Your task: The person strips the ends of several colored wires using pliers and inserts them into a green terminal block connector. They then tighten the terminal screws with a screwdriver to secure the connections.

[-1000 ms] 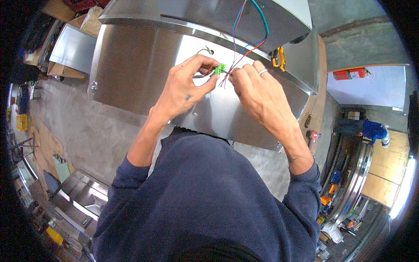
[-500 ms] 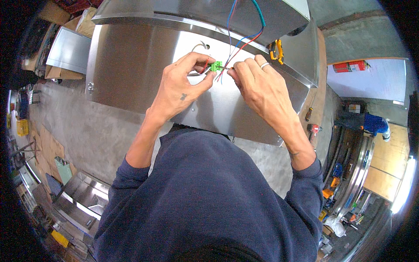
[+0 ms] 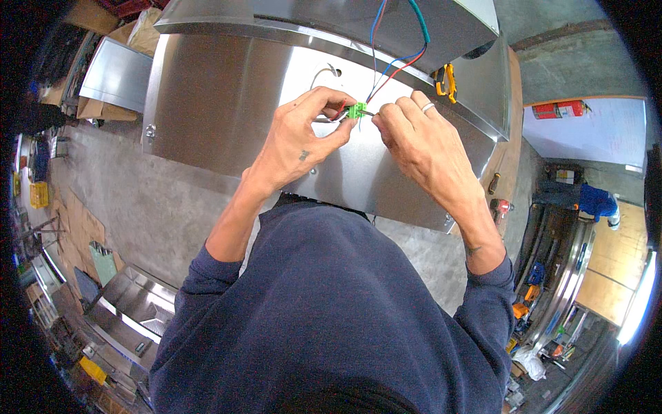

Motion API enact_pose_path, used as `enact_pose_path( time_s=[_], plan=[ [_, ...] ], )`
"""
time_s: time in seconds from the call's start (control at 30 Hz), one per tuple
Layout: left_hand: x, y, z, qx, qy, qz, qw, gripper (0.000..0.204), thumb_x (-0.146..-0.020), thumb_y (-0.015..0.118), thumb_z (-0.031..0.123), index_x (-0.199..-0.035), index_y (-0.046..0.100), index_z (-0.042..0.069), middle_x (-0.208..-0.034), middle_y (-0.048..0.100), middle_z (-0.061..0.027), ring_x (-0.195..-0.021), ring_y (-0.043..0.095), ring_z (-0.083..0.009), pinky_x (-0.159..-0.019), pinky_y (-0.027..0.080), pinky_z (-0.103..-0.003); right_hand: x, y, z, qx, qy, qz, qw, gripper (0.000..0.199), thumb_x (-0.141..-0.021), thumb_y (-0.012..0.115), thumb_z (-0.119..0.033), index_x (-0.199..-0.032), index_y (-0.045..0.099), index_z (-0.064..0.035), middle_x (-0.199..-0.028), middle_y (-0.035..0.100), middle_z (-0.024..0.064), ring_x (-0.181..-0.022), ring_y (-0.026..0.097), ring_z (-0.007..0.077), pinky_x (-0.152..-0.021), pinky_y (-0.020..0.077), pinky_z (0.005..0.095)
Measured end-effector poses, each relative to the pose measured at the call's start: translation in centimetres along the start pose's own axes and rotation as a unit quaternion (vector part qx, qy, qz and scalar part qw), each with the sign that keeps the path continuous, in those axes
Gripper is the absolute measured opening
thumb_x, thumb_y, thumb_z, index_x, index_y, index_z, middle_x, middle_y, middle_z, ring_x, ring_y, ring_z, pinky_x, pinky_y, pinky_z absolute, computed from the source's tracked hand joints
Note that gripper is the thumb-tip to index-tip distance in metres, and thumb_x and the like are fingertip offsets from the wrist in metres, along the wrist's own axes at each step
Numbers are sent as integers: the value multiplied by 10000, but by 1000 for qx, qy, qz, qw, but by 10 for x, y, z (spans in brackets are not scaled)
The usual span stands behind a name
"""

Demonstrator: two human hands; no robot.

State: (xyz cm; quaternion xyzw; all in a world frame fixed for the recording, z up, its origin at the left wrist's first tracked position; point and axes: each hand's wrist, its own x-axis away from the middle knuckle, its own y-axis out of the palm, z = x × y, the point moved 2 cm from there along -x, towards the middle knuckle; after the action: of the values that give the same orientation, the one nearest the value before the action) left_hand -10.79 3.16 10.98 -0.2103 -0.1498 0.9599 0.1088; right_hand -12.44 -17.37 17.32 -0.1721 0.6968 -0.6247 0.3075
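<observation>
Between the thumb and index finger of my left hand is a small green terminal block. Red and dark wires reach its left side, partly covered by my fingers. My right hand, a ring on one finger, is closed around a thin dark shaft that points at the block's right side; whether it is a screwdriver or a stiff wire I cannot make out. Loose red and blue wires drop from above and pass behind the block. Both hands are over a shiny steel panel.
A light cable leaves a hole in the panel. Yellow-and-black pliers are at the ledge on the right. A screwdriver and a red tool lie on the wooden edge. Another steel unit stands at lower left.
The panel, wires and both hands appear shifted slightly right in view. The left hand keeps the terminal block; the right hand keeps the thin shaft at its right side.
</observation>
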Motion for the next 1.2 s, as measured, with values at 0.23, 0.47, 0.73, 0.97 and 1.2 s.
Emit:
enact_pose_path(
  time_s=[0.23,0.47,0.73,0.97,1.2],
  plan=[
    [3,-1,-2,-12,-3,5,1000,287,-895,829,97,-1152,727,20,-1067,769,-92,-965,742,-168,-905,606,-336,-2,-4,-4,14,37,28,999,179,-1004,667,-226,-1018,601,-61,-892,626,122,-921,637,275,-737,553,386],
    [2,-6,1,4,4,-2,1000,295,-886,838,97,-1150,736,17,-1062,768,-98,-951,743,-172,-905,605,-322,2,-6,3,22,-54,2,998,107,-1025,625,-167,-1039,604,-63,-908,596,106,-951,639,279,-743,573,387],
    [3,-6,2,-15,48,-4,999,295,-876,841,89,-1147,740,32,-1031,756,-91,-914,724,-166,-855,591,-315,4,1,0,-59,96,-78,991,222,-1069,616,-260,-970,615,-61,-836,652,131,-775,658,340,-650,550,463],
    [3,-6,3,-33,51,10,998,294,-872,826,66,-1146,726,26,-1025,741,-92,-906,724,-188,-836,586,-318,5,2,-9,-70,82,-6,994,233,-1075,608,-281,-1025,605,-54,-906,659,145,-788,660,347,-659,534,452],
    [4,-9,7,-44,74,-17,996,302,-866,827,56,-1146,718,21,-1014,730,-106,-916,724,-207,-836,586,-327,3,-1,-3,35,-77,18,996,199,-998,694,-236,-993,591,-66,-852,580,91,-869,634,280,-685,543,419]
  ],
)
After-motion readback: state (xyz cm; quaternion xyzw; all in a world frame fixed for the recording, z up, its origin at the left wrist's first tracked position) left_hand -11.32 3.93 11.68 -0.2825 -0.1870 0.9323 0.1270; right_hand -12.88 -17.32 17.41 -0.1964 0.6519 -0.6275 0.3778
